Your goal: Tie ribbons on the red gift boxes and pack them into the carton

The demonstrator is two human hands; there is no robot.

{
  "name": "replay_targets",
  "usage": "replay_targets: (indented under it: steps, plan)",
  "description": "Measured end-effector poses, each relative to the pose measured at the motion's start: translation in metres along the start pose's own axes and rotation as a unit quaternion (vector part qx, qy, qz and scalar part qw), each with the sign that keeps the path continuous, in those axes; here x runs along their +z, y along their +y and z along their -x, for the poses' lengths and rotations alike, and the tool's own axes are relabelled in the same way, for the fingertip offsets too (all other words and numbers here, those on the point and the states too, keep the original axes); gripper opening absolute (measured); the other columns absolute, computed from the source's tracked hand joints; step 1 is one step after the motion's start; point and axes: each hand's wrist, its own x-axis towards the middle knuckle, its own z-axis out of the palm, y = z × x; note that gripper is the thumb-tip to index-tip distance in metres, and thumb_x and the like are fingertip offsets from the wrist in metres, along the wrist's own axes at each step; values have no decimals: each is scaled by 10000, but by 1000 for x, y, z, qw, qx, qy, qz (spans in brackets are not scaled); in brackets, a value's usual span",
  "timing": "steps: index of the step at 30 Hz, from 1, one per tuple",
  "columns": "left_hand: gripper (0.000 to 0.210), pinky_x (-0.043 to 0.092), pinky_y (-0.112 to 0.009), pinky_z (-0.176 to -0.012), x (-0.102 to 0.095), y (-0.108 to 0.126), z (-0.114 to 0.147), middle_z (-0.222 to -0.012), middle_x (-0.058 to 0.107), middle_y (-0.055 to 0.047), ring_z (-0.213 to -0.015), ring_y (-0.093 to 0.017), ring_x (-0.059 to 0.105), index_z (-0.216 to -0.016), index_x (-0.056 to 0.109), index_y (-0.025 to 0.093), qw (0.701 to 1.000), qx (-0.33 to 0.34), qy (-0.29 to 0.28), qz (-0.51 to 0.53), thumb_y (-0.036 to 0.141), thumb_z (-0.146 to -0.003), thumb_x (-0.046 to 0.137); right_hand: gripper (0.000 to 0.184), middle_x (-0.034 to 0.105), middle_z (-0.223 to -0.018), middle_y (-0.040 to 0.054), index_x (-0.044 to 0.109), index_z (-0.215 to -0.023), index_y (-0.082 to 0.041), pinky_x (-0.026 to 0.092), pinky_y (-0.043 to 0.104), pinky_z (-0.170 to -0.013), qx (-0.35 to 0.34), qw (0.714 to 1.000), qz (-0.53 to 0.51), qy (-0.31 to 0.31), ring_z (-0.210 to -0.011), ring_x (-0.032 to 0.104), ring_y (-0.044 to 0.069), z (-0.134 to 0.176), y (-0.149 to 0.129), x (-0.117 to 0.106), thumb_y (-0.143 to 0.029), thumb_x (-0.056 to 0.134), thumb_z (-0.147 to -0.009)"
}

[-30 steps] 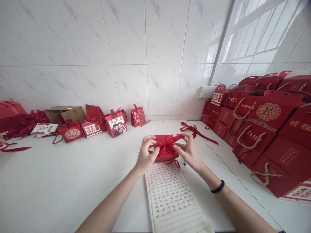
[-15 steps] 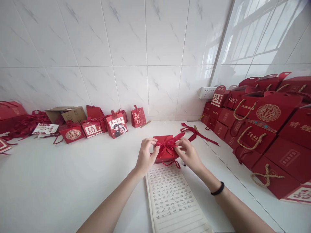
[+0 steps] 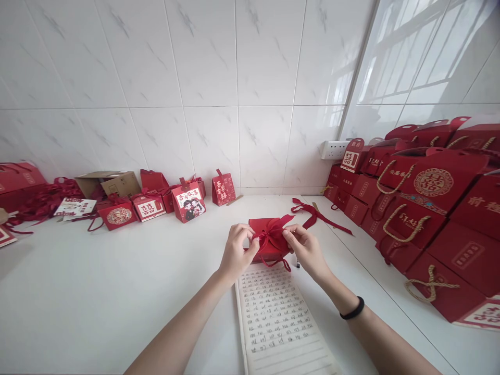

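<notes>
A small red gift box (image 3: pixel 264 255) with petal-like top flaps and a twisted cord handle sits at the far end of a handwritten notebook (image 3: pixel 279 323). Across its top runs a red ribbon (image 3: pixel 269 233), crossed at the middle. My left hand (image 3: pixel 238 247) pinches the ribbon at the box's left side, thumb against fingers. On the right, my right hand (image 3: pixel 302 245) pinches the ribbon between thumb and forefinger, its other fingers curled by the box's edge. A ribbon tail sticks up beyond the box. The knot's details are too small to make out.
Stacked red boxes with rope handles (image 3: pixel 425 208) fill the right side. Along the wall stand several small red boxes (image 3: pixel 188 200) and a cardboard box (image 3: pixel 109 183). A loose red ribbon (image 3: pixel 312 211) lies beyond my right hand. The power strip (image 3: pixel 334 150) is on the wall.
The loops of the bow have been drawn smaller, and the ribbon now looks thinner and flatter over the box. My right hand has shifted slightly; both hands still pinch.
</notes>
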Motion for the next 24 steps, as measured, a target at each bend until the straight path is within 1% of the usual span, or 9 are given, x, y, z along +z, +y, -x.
replay_targets:
  steps: [2,4,9,11,13,15,20,24]
  plan:
    - [181,433,-332,-805,0,0,0,-811,556,-34,-884,-185,511,-644,403,208,1000,0,-4,2,172,-809,469,467,458,-569,-13,552,-754,-191,338,251,-475,31,999,-43,-2,-500,400,124,-2,-1,0,-654,607,-720]
    - [185,433,-336,-796,0,0,1,-818,554,-38,-885,-190,504,-632,384,208,1000,7,-7,2,163,-788,473,449,468,-582,-19,543,-763,-187,344,245,-480,45,996,-81,-2,-498,402,113,-3,-2,0,-615,661,-689]
    - [195,434,-337,-782,0,2,2,-813,541,-43,-880,-197,490,-616,362,206,999,33,-16,-2,138,-751,485,404,479,-633,-27,535,-771,-182,307,218,-485,62,982,-179,-18,-515,374,84,-4,-4,-2,-474,770,-619]
    - [193,435,-345,-784,-1,3,2,-806,537,-46,-882,-203,489,-613,361,208,999,38,-17,1,133,-737,487,390,448,-583,-42,532,-771,-185,278,217,-481,65,977,-200,-31,-498,349,82,-4,-4,-4,-469,762,-634]
    - [193,435,-354,-792,-2,4,2,-804,535,-49,-890,-210,492,-607,358,210,999,38,-20,2,137,-726,491,380,380,-496,-64,524,-746,-189,243,219,-469,71,976,-200,-48,-459,306,80,-5,-4,-5,-499,729,-669]
    - [194,435,-358,-797,-2,5,2,-800,536,-50,-895,-214,496,-601,356,212,999,37,-22,5,144,-718,495,389,335,-452,-77,512,-725,-190,214,217,-459,79,976,-195,-61,-433,274,76,-5,-3,-7,-520,713,-678]
    - [164,432,-350,-786,-3,3,3,-781,544,-42,-876,-211,503,-630,392,211,998,47,-11,30,130,-709,510,414,337,-499,-76,498,-692,-186,191,214,-440,88,977,-182,-69,-423,232,56,-5,-2,-7,-518,738,-631]
    - [115,439,-335,-785,-2,1,4,-811,563,-35,-864,-195,514,-771,482,211,998,50,7,36,112,-730,524,397,356,-515,-65,505,-669,-181,219,213,-434,82,978,-172,-80,-435,252,58,-5,-1,-6,-501,737,-635]
